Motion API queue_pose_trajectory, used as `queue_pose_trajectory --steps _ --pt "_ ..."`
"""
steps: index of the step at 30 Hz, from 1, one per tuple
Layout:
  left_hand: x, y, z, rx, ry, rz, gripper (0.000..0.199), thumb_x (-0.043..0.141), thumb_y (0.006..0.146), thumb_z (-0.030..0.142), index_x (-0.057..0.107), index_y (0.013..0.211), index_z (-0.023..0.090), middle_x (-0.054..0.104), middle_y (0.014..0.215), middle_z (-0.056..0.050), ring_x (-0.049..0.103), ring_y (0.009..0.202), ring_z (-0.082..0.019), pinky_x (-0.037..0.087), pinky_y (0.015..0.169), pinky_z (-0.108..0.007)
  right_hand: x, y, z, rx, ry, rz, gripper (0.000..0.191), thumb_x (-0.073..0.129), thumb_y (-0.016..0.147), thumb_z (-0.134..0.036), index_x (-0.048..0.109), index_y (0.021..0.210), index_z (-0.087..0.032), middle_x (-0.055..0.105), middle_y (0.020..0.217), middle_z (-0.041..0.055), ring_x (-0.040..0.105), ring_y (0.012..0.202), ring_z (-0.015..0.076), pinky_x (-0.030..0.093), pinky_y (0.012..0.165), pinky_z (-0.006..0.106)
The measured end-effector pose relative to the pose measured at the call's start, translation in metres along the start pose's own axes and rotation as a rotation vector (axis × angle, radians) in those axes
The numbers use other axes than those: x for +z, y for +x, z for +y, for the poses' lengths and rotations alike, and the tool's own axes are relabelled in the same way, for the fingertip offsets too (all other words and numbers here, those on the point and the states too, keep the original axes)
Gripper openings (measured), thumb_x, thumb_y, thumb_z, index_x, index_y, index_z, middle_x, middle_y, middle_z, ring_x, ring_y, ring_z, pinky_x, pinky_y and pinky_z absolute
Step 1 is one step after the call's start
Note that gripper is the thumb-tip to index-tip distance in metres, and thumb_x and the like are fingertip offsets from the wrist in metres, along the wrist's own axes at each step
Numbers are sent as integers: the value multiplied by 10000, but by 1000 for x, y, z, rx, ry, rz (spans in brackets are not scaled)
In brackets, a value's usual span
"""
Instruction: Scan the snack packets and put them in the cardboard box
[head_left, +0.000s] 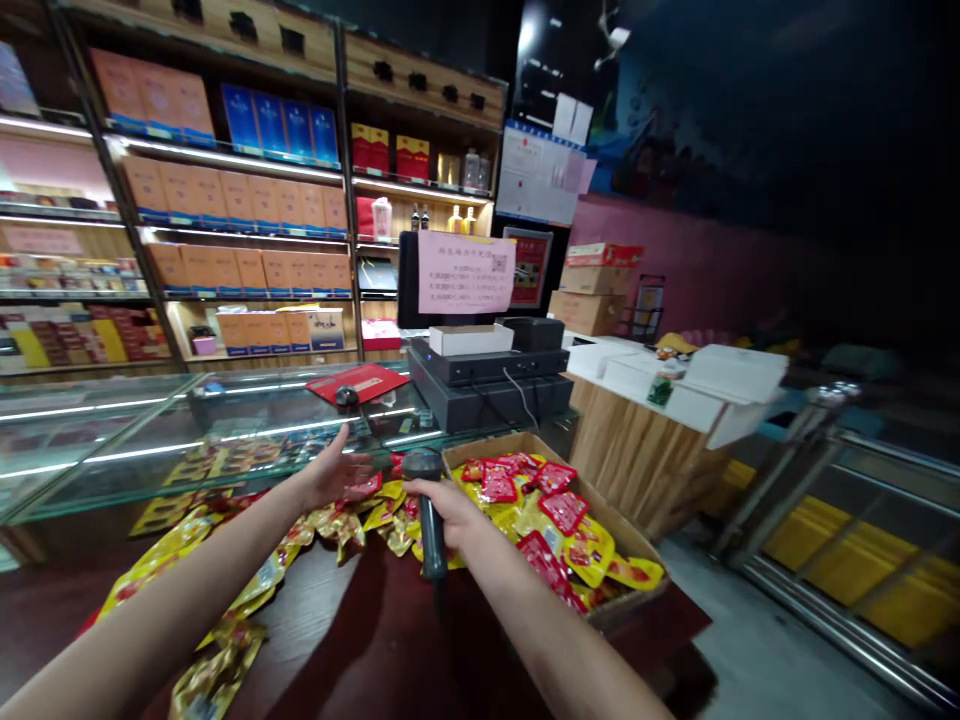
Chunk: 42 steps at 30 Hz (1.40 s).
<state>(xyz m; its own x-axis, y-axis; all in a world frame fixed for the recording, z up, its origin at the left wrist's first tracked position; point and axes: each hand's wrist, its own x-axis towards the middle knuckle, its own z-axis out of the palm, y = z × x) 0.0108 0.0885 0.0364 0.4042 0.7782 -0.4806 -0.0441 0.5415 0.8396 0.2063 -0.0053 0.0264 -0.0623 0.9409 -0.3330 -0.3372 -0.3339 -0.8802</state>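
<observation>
My right hand (448, 512) is closed round a black handheld scanner (430, 500), which stands upright over the near edge of the glass counter. To its left, my left hand (339, 475) is open with its fingers spread, above gold and yellow snack packets (337, 528). Whether it touches a red packet (365, 487) beside its fingers I cannot tell. An open cardboard box (660, 592) full of red and yellow packets stands just right of my right hand. More packets lie in a row on the dark red tabletop (330, 640) to the left.
Behind the hands is a glass display counter (255, 400) with a red mat (375, 380) and a mouse (346, 397). A black register (487, 385) and a screen with a pink sign (465, 275) stand beyond. Metal railings (862, 520) are at the right.
</observation>
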Motion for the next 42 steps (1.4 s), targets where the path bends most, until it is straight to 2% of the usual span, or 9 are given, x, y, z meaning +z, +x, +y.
queue_pose_trajectory --steps 9,12,17,20,25,30,34,37,42 --pt "-47 15 -40 281 613 272 681 286 838 627 579 1203 132 507 1339 -162 452 1242 -287 375 952 -372 38 34 49 42 87 90 138 722 593 -139 614 679 -137 551 504 -43 471 435 72 393 469 203" --pt "-50 32 -47 443 842 321 566 319 871 513 648 1102 114 582 1254 -160 484 1210 -285 315 1011 -367 40 51 58 31 150 108 186 741 580 -158 633 730 -137 584 559 -35 514 489 77 441 530 207" --pt "-39 45 -74 531 865 380 330 458 843 364 701 941 164 563 1280 -128 338 1320 -283 161 1104 -373 41 69 72 20 245 126 220 742 602 -204 650 791 -139 640 661 -13 600 624 100 497 632 217" --pt "-25 36 -104 698 768 492 276 528 813 340 676 995 194 487 1361 -101 169 1390 -275 51 1132 -392 35 67 79 20 371 81 265 727 637 -211 656 885 -151 689 826 20 650 791 130 528 718 242" --pt "-5 10 -142 733 611 463 247 566 800 351 648 1009 248 594 1182 -111 313 1315 -298 119 1118 -421 15 50 87 27 514 47 267 729 653 -203 643 896 -134 704 871 70 682 841 190 560 761 296" --pt "3 -10 -140 657 529 452 208 641 746 357 684 898 220 641 1022 -114 476 1165 -319 265 1052 -420 -3 28 88 -22 464 84 350 751 639 -207 634 961 -133 706 902 73 689 818 209 576 760 333" --pt "11 -14 -135 597 275 545 506 735 657 389 599 1103 192 622 1134 -102 532 1116 -267 363 981 -364 -12 8 81 -24 636 53 241 696 688 -200 641 916 -141 702 931 65 677 881 209 572 805 347" --pt "23 -13 -139 505 112 436 536 799 570 377 626 1024 153 658 1069 -107 581 1043 -268 426 897 -339 -11 -5 78 -37 746 8 190 642 731 -210 643 911 -150 696 970 68 656 961 216 561 844 360" --pt "48 -9 -144 501 -338 251 371 775 636 333 643 924 139 701 899 -75 648 893 -211 485 804 -299 -2 -23 90 -57 785 -7 132 644 728 -198 654 847 -142 695 976 85 640 1008 212 505 943 353"
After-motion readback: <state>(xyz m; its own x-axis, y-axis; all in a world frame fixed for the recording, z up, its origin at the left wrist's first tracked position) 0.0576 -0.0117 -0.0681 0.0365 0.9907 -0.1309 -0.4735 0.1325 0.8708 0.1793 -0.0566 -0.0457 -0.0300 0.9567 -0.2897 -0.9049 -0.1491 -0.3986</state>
